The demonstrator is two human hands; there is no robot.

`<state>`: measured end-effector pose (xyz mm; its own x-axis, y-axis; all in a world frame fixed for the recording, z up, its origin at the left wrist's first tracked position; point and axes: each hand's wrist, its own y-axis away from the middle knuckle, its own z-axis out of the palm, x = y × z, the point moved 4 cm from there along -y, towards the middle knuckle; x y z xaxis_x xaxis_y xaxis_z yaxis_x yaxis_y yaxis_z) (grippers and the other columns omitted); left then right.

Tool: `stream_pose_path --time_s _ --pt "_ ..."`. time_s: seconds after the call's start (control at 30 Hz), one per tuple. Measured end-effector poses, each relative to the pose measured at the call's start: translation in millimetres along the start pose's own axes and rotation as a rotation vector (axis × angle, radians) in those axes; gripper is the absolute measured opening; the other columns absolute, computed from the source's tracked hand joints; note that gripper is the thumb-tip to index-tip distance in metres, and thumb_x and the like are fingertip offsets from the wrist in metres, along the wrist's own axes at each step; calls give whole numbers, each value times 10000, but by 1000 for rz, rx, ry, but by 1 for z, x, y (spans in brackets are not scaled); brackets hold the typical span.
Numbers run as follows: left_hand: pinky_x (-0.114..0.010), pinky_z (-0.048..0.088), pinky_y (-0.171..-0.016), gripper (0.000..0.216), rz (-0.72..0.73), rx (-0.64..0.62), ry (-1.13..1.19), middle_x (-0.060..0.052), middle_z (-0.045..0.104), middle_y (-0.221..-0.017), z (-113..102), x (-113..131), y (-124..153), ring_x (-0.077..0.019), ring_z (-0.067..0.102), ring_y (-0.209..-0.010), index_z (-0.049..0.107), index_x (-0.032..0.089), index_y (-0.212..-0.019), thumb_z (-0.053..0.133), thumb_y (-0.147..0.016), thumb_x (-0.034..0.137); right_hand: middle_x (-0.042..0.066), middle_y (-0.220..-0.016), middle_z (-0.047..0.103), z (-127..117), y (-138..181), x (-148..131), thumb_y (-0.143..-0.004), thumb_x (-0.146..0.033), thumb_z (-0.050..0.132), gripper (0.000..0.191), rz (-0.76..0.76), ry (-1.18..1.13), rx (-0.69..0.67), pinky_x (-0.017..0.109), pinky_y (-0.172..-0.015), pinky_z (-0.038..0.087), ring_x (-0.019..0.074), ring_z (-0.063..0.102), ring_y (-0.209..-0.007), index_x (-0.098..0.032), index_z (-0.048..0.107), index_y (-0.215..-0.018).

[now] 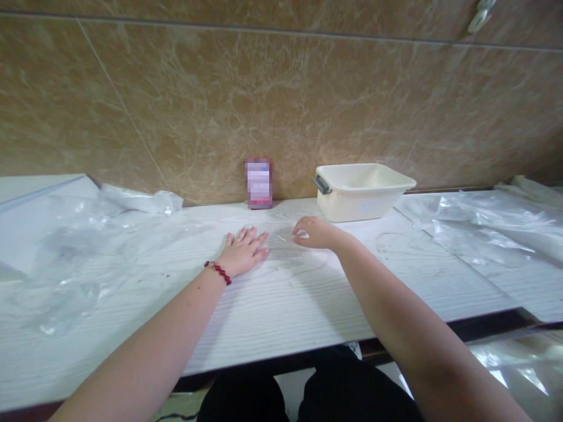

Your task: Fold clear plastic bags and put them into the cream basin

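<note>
My left hand (245, 253) lies flat on the white wood-grain table (281, 316), fingers spread, with a dark red bead bracelet (219, 272) at the wrist. To its right, my right hand (319, 233) hovers low over or rests on the tabletop; I cannot tell which. Its fingers are curved, and a gap shows between them and the thumb, with nothing I can make out held there. Between the two hands is a small thin white strip (282, 238), too small to name. A faint transparent sheet may lie around it, but its edges are unclear.
A cream plastic bin (352, 202) with a grey handle stands by the wall, right of centre. A blurred-out phone-like item (259, 184) leans on the wall. Clear plastic bags (79, 246) cover the left side; more plastic film (492, 228) lies at right. The table's front edge is near my legs.
</note>
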<state>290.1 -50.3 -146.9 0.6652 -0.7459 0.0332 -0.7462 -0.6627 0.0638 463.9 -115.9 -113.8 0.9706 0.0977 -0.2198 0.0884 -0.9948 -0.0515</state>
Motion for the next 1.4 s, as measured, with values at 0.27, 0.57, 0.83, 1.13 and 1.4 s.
stream_pose_path --time_s 0.27,0.57,0.83,1.13,1.4 --pt "-543 76 -927 565 1 6 7 -40 122 -1375 1 0 0 -271 81 -1240 171 329 -1281 102 -774 568 25 -827 599 -8 13 -21 -609 -309 565 189 -202 104 -118 243 -708 372 162 534 -774 -227 642 -761" --pt "-569 70 -912 598 15 71 26 -86 197 -1354 -3 3 3 -281 112 -1234 239 236 -1276 158 -776 553 17 -743 616 -6 10 -30 -604 -233 505 156 -215 197 -136 244 -664 360 162 543 -733 -206 635 -685" --pt "-463 52 -975 601 279 180 148 -130 337 -1285 -8 31 8 -253 234 -1203 326 134 -1239 385 -741 465 40 -756 576 -11 13 -37 -592 -205 520 127 -312 76 -14 241 -662 356 145 511 -712 -170 605 -679" --pt "-365 285 -929 282 175 -21 1339 -66 573 -1060 -27 18 15 -220 458 -1046 588 176 -971 443 -766 304 51 -869 569 -30 2 -13 -774 -469 332 374 -39 -810 450 270 -743 368 141 502 -838 -155 530 -824" --pt "-332 420 -845 275 -54 -225 2081 -89 568 -1052 -32 2 18 -191 511 -993 553 140 -1015 386 -803 187 77 -916 593 6 0 -16 -749 -539 363 439 166 -1512 -260 281 -647 454 156 574 -777 -168 532 -909"
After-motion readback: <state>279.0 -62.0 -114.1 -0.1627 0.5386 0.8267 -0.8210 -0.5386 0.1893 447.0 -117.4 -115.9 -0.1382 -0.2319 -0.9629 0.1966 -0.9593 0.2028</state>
